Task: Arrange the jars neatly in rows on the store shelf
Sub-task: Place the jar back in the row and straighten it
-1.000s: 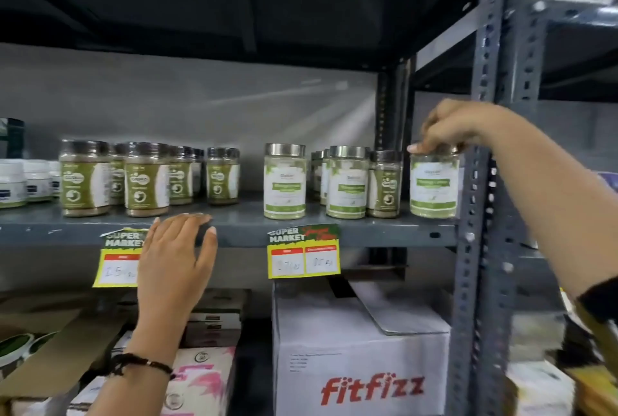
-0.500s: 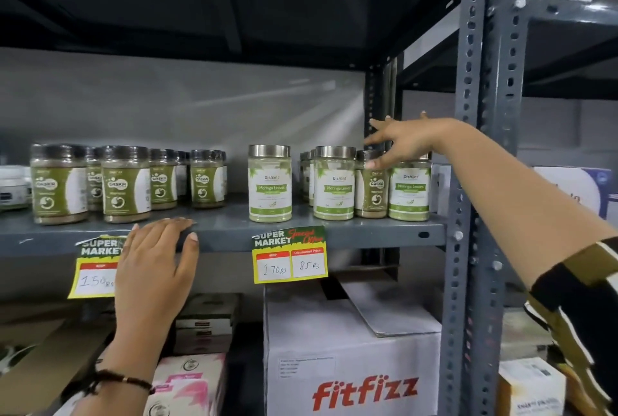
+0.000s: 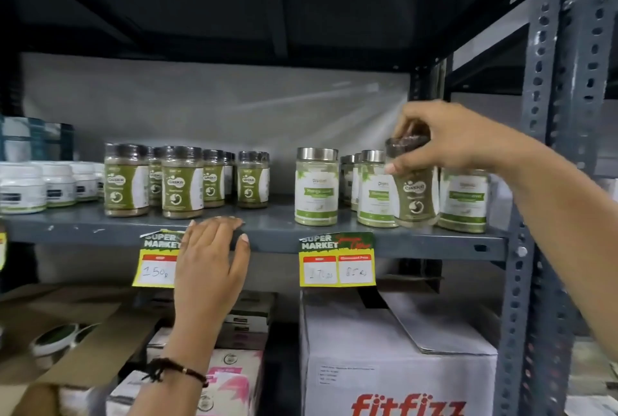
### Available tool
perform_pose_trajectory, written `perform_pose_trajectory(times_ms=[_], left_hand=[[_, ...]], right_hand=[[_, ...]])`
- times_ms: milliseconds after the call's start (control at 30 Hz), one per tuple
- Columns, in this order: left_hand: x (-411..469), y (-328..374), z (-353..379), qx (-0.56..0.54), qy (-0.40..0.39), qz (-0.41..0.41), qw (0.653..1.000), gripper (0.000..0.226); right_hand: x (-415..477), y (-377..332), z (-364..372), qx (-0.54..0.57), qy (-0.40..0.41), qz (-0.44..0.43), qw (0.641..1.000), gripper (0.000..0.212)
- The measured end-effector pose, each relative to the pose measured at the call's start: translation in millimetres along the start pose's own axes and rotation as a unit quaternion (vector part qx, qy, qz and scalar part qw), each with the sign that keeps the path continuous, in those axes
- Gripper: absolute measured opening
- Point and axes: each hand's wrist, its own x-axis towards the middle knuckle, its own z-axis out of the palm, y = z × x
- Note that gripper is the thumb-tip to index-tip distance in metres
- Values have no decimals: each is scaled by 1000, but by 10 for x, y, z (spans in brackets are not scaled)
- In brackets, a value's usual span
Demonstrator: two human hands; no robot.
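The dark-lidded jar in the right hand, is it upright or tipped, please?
Roughly upright: the dark-lidded jar has its lid on top, held by the right hand.

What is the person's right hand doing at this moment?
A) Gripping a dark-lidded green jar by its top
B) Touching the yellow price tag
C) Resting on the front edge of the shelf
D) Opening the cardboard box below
A: the right hand grips the lid of a dark-lidded green jar among the silver-lidded jars.

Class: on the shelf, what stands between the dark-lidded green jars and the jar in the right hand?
Head view: two silver-lidded white-label jars, with more behind.
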Motion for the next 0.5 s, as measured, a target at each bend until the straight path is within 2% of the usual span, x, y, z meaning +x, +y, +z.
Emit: perform_pose_trajectory(times_ms=[267, 500], left_hand=[[4, -12, -46, 5, -24, 10, 1000, 36], [11, -15, -77, 3, -36, 14, 999, 37]], right_hand=[[815, -965, 425, 109, 50, -73, 990, 47], [1301, -1355, 1123, 56, -43, -50, 996, 45]])
